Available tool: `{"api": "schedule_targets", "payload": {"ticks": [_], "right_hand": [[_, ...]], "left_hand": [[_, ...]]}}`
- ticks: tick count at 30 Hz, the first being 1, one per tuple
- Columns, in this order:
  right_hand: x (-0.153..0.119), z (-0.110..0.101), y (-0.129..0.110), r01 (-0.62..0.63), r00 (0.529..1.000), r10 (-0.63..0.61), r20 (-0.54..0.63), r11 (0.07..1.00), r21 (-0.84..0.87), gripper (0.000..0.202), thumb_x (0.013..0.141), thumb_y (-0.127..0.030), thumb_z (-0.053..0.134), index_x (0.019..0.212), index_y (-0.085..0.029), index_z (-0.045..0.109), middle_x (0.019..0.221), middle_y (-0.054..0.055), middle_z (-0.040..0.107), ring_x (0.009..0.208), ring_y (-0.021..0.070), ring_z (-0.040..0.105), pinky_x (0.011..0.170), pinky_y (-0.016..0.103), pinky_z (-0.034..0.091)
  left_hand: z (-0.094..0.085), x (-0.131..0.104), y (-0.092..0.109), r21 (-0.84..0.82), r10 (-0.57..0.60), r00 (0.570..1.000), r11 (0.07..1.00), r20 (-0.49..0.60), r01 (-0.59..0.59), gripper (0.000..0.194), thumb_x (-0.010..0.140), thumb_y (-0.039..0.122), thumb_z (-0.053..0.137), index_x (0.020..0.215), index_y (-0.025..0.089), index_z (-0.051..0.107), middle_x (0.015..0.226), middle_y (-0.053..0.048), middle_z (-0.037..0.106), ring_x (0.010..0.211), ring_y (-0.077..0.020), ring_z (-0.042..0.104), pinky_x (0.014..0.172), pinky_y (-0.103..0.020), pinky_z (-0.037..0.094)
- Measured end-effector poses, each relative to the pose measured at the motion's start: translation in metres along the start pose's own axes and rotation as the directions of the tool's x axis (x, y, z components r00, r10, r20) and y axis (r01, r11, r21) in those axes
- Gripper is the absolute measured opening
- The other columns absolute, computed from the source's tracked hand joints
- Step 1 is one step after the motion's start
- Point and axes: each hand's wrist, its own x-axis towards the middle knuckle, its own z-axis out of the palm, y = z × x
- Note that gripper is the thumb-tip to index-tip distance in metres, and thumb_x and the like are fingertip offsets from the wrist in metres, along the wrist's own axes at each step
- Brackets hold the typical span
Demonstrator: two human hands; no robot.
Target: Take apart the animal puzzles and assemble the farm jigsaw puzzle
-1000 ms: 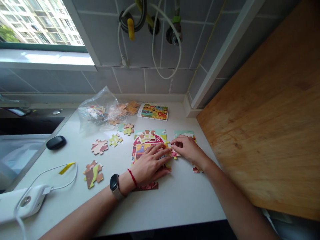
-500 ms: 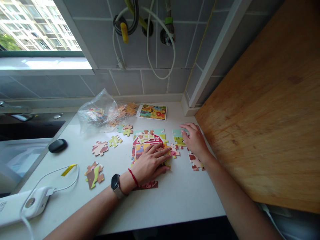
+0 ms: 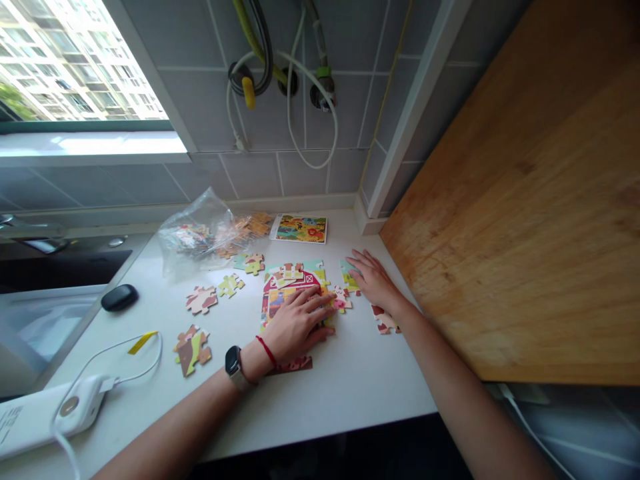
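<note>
My left hand point(image 3: 299, 319) lies flat with fingers spread over the partly joined jigsaw puzzle point(image 3: 269, 300), a red barn picture, and covers much of it. A few loose pieces point(image 3: 291, 272) rest on top of its upper part. My right hand point(image 3: 371, 279) is stretched out over a green and blue puzzle section point(image 3: 349, 275), covering its right side; nothing shows gripped in it. Between the hands sits a pink pig piece point(image 3: 341, 299) at the puzzle's right edge. A brown-spotted piece point(image 3: 384, 320) lies partly under my right forearm.
Loose puzzle pieces point(image 3: 193, 350) are scattered on the left of the white counter. A clear plastic bag of pieces point(image 3: 197, 233) and a picture card point(image 3: 300, 229) lie at the back. A black mouse point(image 3: 119, 297) and a white power bank point(image 3: 75, 407) with cable sit left; a wooden board point(image 3: 525, 220) stands right.
My right hand has flattened and shifted a little left over the green and blue section. My left hand stays on the puzzle. The whole view has tilted slightly.
</note>
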Motion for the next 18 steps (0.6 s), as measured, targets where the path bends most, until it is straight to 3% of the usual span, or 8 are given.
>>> {"api": "schedule_targets", "payload": {"ticks": [18], "right_hand": [[-0.0011,0.0101,-0.0045,0.001,0.991,-0.001,-0.136,1.000,-0.006,0.040,0.101,-0.025,0.050,0.137,-0.022,0.068,0.154,0.012,0.057,0.150,0.0314,0.043,0.123,0.055,0.035]], "left_hand": [[-0.0035,0.0011,-0.0022,-0.002,0.003,1.000,1.000,-0.029,-0.003,0.036,0.105,0.044,0.055,0.135,0.028,0.067,0.149,-0.004,0.061,0.139,-0.0322,0.049,0.115,-0.055,0.043]]}}
